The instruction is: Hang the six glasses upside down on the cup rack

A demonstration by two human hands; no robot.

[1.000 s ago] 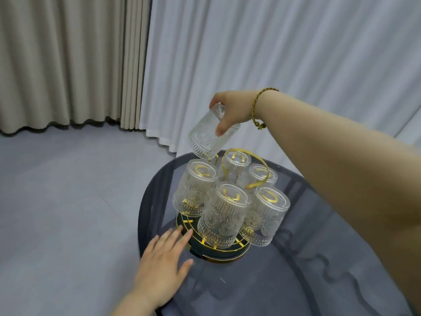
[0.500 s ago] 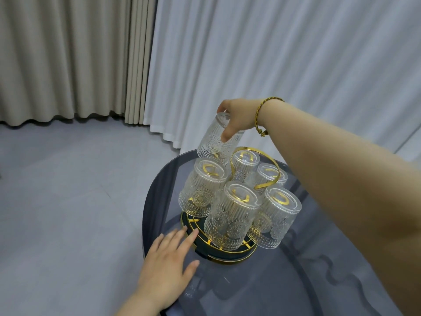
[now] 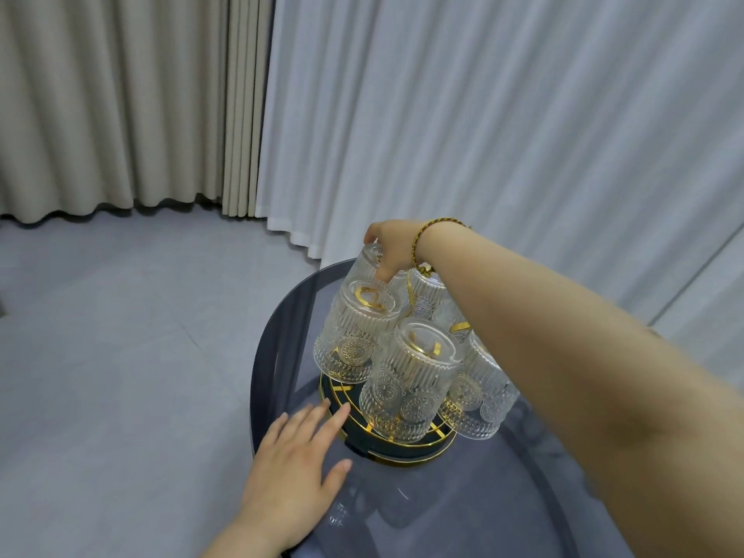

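At eleven o'clock on the cup rack [image 3: 402, 457], my right hand [image 3: 392, 245], pinching the sixth glass [image 3: 364, 261], has lowered it onto its peg, nearly finishing, while my left hand [image 3: 298, 461] lies spread on the tabletop [image 3: 282, 356].

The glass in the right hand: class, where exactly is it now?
In the head view, the glass sits at the rack's far left, upside down, gripped by the right hand, just behind the near-left hung glass.
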